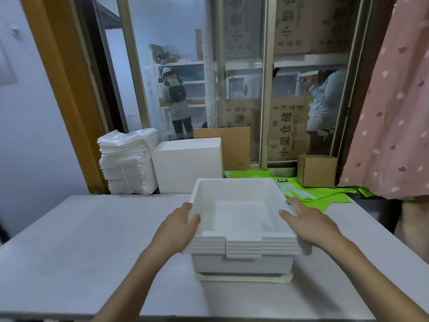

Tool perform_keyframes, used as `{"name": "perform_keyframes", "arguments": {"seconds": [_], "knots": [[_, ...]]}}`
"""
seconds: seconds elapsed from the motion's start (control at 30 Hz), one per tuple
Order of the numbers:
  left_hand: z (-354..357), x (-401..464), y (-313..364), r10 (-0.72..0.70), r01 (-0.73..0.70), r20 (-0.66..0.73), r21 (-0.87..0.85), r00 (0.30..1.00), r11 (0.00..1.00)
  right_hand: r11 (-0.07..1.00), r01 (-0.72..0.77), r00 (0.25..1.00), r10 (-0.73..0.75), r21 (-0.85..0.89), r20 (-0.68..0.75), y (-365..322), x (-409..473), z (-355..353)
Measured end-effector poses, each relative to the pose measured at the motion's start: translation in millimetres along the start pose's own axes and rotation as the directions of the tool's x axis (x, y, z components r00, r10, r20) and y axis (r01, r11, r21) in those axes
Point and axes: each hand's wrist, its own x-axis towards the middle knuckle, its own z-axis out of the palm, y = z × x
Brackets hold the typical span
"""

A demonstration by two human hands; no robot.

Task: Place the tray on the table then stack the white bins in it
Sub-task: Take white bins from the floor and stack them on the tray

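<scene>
1. The desk is carrying the whole job, and you are working at the middle of it, close to your body, which looks chosen so both arms can reach evenly.
2. The stack of white bins is sitting nested, rims layered one over another, with its base resting in the tray; nesting is keeping the pile compact and square.
3. The tray is lying flat on the desk under the bins, only its pale rim showing, so the first step looks done.
4. Your left hand is gripping the left rim, thumb hooked over the edge; this grip is curled round the wall, not spread.
5. Your right hand is mirroring it on the right rim, thumb inside, fingers outside, steadying the top bin level.
</scene>
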Motion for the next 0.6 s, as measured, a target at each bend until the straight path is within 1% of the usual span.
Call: {"name": "perform_keyframes", "arguments": {"seconds": [0.1,0.2,0.33,0.4,0.43,0.5,0.57,0.6], "knots": [[2.7,3.0,-0.7,-0.004,0.004,-0.001,0.045,1.000,0.999,1.000,-0.007,1.000,0.006,-0.018,-0.026,1.4,0.3,1.1],[2.3,2.7,-2.8,-0.023,0.022,0.024,0.022,0.999,0.999,0.999,-0.010,0.999,0.009,-0.033,-0.040,1.8,-2.7,-0.1],[-4.6,6.6,-4.6,-0.085,0.103,0.139,-0.129,0.987,0.986,0.990,-0.018,0.999,0.011,-0.137,-0.053,-2.6,-3.3,-6.4],[-12.3,9.4,-9.3,-0.081,0.116,0.163,-0.220,0.983,0.968,0.983,-0.005,0.995,-0.014,-0.185,-0.101,-9.9,-2.1,-9.6],[-18.4,11.0,-12.6,-0.074,0.105,0.138,-0.241,0.988,0.965,0.980,0.010,0.989,-0.039,-0.197,-0.142,-15.8,-2.1,-10.8],[-35.1,11.6,-20.0,-0.093,0.097,0.030,-0.236,0.995,0.967,0.976,0.084,0.972,-0.125,-0.199,-0.201,-34.1,-4.1,-10.5],[-56.1,10.5,-33.0,-0.145,0.127,-0.078,-0.200,0.986,0.971,0.962,0.204,0.949,-0.240,-0.182,-0.206,-62.2,-9.4,-6.5],[-68.7,7.3,-42.5,-0.180,0.157,-0.108,-0.189,0.978,0.969,0.949,0.266,0.932,-0.298,-0.170,-0.206,-78.4,-13.1,-3.3]]}}
